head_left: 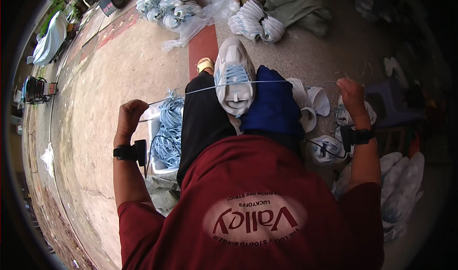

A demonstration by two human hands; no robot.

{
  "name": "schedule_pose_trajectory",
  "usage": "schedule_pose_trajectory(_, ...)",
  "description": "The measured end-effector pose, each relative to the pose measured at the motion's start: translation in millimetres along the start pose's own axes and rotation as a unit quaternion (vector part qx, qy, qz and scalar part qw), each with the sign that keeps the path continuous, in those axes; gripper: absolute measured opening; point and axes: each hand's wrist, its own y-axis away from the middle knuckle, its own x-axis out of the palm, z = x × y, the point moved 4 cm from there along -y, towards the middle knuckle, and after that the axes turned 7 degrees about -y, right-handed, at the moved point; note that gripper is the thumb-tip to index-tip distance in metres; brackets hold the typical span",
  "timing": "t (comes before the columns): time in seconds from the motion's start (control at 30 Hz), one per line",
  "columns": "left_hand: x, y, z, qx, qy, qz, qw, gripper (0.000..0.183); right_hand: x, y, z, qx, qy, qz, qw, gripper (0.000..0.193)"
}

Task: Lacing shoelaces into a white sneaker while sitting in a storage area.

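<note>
A light blue shoelace (281, 81) is stretched taut across my lap from hand to hand. My left hand (131, 117) is closed in a pinch on one end, out to the left. On the far right, my right hand (352, 96) pinches the other end, its fingers closed. Between my knees stands a white and grey sneaker (235, 98), partly laced with light blue lace over its tongue. The stretched lace passes across the sneaker, below its laced rows. Close by my left hand, a white bin (155, 131) holds a heap of light blue laces (169, 127).
Bundles of white shoe uppers (257, 22) lie ahead, beside plastic sheeting (210, 12) and a dark green cloth (300, 5). More pale shoe parts (317, 100) lie to my right, near a purple stool (393, 103). A wheeled cart (40, 89) stands far left.
</note>
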Motion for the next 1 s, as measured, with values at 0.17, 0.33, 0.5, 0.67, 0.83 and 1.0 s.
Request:
schedule_pose_trajectory(0.17,-48,42,95,-0.145,0.020,0.014,0.989,0.006,-33,46,-86,0.157,-0.052,0.038,0.986,0.009)
schedule_pose_trajectory(0.33,-58,70,128,-0.266,0.035,0.029,0.963,0.009,-33,100,-140,0.241,-0.051,0.083,0.966,0.012)
schedule_pose_trajectory(0.5,-3,56,140,-0.230,0.021,-0.053,0.972,0.010,29,107,-147,0.327,-0.010,0.161,0.931,0.011)
schedule_pose_trajectory(0.67,109,16,49,-0.258,0.530,0.101,0.801,0.015,122,24,5,0.423,-0.507,0.295,0.691,0.007)
schedule_pose_trajectory(0.83,164,-12,-98,-0.103,0.370,0.362,0.849,0.013,196,-33,77,0.199,-0.492,0.244,0.812,0.015)
schedule_pose_trajectory(1.0,186,-45,-94,-0.107,0.349,0.330,0.871,0.012,217,-40,88,0.242,-0.530,-0.012,0.813,0.018)
